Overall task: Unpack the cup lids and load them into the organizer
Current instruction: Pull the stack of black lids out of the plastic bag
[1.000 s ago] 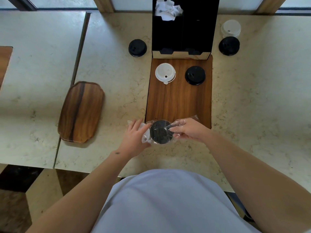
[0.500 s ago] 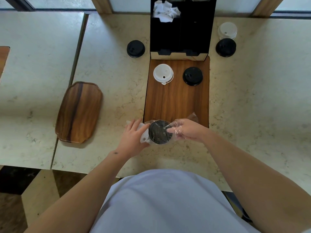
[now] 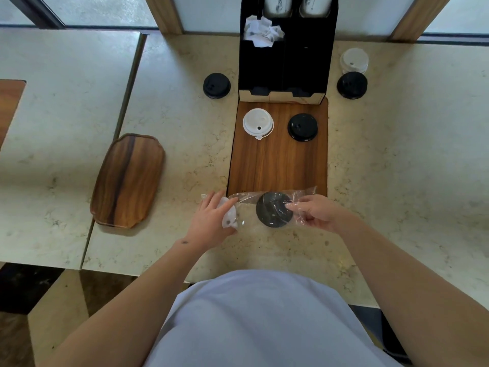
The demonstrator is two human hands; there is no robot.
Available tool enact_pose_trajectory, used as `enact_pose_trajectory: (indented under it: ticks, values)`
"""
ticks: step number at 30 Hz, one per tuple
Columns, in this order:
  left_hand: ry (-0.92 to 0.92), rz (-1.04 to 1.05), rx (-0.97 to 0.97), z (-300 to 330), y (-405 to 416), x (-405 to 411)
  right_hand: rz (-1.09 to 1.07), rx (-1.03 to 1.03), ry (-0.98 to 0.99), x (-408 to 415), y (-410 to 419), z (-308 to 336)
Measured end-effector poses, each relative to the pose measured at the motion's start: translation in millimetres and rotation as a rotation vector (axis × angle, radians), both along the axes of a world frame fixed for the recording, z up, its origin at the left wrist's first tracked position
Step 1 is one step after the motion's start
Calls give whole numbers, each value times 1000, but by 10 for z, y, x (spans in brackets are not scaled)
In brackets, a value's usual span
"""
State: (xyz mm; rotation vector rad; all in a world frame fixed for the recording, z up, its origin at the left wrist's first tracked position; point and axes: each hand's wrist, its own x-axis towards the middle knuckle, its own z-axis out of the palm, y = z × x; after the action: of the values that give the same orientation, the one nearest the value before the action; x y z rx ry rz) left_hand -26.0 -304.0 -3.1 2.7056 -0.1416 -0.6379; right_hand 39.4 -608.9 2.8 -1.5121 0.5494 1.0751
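Both hands work one clear plastic bag [image 3: 267, 207], left hand [image 3: 211, 223] pinching a white lid [image 3: 229, 217], right hand [image 3: 315, 211] pinching the black lid [image 3: 274, 209], which might slip out onto the desk [image 3: 397, 168].

- The organizer [image 3: 287, 49] stands at the back of the desk [image 3: 397, 168].
- A board [image 3: 277, 165] lies in front of it, with two lids [image 3: 258, 125] on it.
- A tray [image 3: 128, 180] lies to the left.
- A bag [image 3: 264, 210] sits near the front edge, between both hands [image 3: 211, 223].
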Motion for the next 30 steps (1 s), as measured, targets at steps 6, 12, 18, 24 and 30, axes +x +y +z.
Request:
enact_pose_trajectory:
  ticks: [6,12,18,24,30]
  values:
    - [-9,28,-1,23,-24,-24,-103,-13,-14,-47,-323,129]
    - [-5,163,-8,52,-114,-82,-434,-105,-140,-56,-413,257]
    - [-46,346,18,33,-166,-133,-585,-44,-207,31,-162,385]
    - [-22,401,52,49,-134,-75,-530,40,-269,104,119,504]
    - [50,445,-133,546,-273,267,-374,-26,-506,230,316,685]
